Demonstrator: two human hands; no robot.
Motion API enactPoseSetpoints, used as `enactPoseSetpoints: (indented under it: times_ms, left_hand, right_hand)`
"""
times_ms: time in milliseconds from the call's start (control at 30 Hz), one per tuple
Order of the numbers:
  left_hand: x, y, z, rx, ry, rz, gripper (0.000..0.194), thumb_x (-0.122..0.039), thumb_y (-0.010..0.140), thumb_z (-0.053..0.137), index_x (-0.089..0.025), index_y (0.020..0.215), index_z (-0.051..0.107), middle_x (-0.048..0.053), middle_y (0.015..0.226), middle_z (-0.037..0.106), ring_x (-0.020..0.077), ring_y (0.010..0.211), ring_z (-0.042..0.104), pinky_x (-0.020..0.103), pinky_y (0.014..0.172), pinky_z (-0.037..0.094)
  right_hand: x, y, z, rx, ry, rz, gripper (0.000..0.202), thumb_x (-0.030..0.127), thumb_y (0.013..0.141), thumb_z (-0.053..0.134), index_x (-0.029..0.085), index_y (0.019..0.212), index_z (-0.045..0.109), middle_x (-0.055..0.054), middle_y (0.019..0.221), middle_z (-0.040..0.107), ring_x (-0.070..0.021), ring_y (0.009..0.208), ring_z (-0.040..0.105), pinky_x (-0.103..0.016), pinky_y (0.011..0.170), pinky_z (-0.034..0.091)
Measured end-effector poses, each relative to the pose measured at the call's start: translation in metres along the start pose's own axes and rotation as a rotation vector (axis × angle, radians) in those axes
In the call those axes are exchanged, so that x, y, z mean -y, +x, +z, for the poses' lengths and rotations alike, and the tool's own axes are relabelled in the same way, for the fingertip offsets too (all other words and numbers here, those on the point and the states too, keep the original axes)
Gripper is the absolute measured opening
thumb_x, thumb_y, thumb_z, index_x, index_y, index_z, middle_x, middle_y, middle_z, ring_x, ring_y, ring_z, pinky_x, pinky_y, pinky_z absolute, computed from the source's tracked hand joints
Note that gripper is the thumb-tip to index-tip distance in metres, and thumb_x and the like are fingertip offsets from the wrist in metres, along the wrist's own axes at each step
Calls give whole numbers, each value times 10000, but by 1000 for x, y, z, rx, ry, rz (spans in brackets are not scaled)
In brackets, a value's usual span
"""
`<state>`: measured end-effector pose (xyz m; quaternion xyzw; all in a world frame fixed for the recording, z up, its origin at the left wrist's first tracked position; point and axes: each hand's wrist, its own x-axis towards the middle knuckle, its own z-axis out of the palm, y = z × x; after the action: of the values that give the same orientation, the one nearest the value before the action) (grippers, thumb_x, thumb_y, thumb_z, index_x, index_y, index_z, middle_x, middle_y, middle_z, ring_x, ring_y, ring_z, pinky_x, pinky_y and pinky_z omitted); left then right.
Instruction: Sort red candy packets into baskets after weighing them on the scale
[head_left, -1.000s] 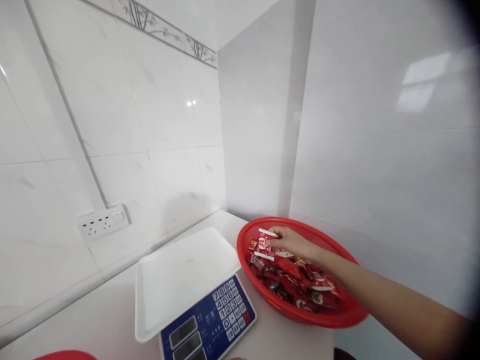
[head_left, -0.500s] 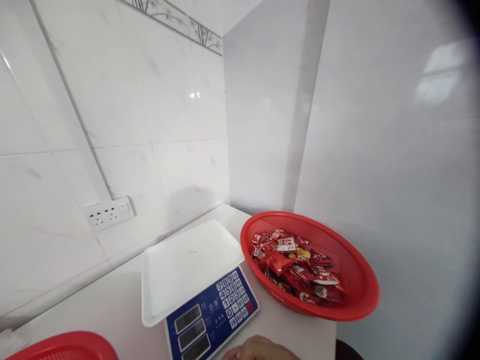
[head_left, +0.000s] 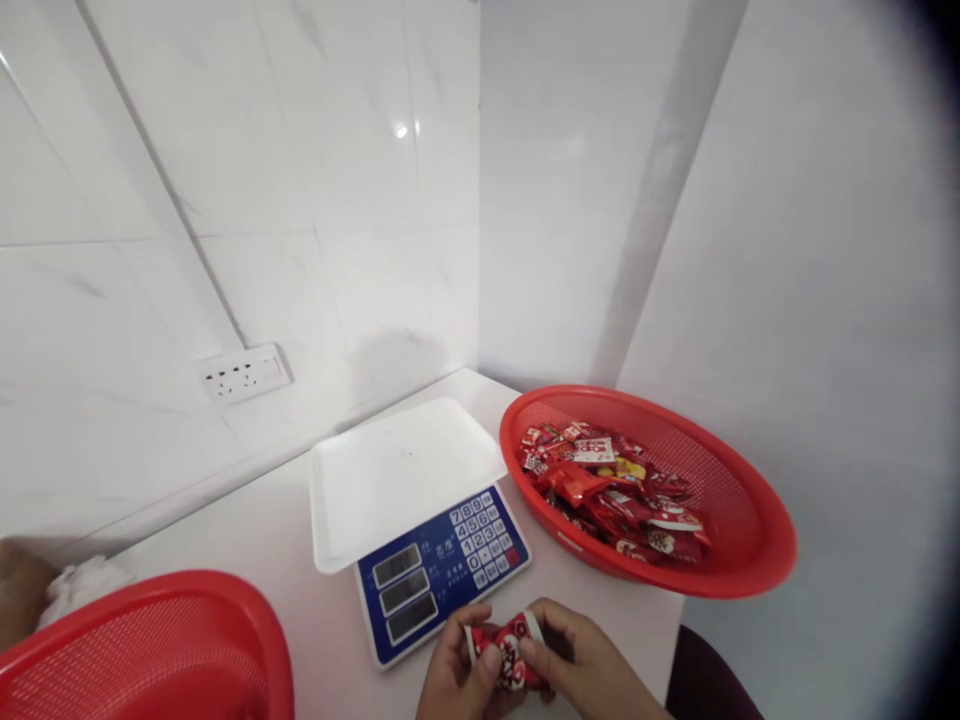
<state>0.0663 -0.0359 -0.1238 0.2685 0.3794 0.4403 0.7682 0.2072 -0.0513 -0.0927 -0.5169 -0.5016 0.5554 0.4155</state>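
Note:
Between my two hands is a small red wrapped candy (head_left: 511, 655) with white edges and white lettering. My left hand (head_left: 459, 668) pinches its left end, thumb on top. On the other end, the thumb and fingers of my right hand (head_left: 574, 655) are closed. Just beyond my hands stands a blue and white digital scale (head_left: 442, 560), its white pan (head_left: 405, 475) bare apart from small specks. To the right, a red mesh basket (head_left: 750, 510) holds many red packets (head_left: 615, 490), with one yellow packet (head_left: 626, 468) among them.
A second red basket (head_left: 225, 600) stands at the front left, its visible inside bare. Behind it lie a crumpled white thing (head_left: 90, 580) and a blurred brown object (head_left: 21, 590). A power socket (head_left: 244, 373) is on the tiled wall. Walls bound the white table (head_left: 322, 640) behind and right.
The view has tilted down, so both hands and the candy now show. Earlier only part of one hand was visible at the bottom edge. The scale and the baskets seem unmoved.

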Motion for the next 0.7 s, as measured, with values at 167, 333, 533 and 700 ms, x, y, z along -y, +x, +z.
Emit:
enactPoseSetpoints:
  times_ms: [167,333,533,700]
  left_hand:
    - [-13,-10,4,-10,194,77,376,-491,657,644,-158,823,586,20,704,610,138,614,553,252,577,420]
    - [-17,-15,5,-97,425,242,293,-434,757,555,-151,824,586,-10,675,554,127,641,486,234,610,390]
    - [-13,-17,4,-175,410,279,314,-442,777,521,-150,662,532,-34,602,478,102,577,413,205,546,348]
    - [-14,-17,3,-220,406,319,323,-449,778,516,-149,660,529,-32,607,469,97,577,403,197,536,350]
  right_hand:
    - [6,-4,-1,8,-4,15,305,471,722,569,170,697,525,33,588,514,-105,535,471,-229,504,402]
    - [4,-3,2,0,-26,31,308,480,748,528,176,698,520,37,593,501,-104,541,463,-226,503,399]
    - [7,-5,11,-96,-182,-23,331,465,780,483,192,595,456,49,548,442,-105,540,411,-232,530,353]
    - [10,-8,15,-140,-229,-61,332,472,795,445,200,606,471,36,568,459,-119,564,423,-233,545,363]
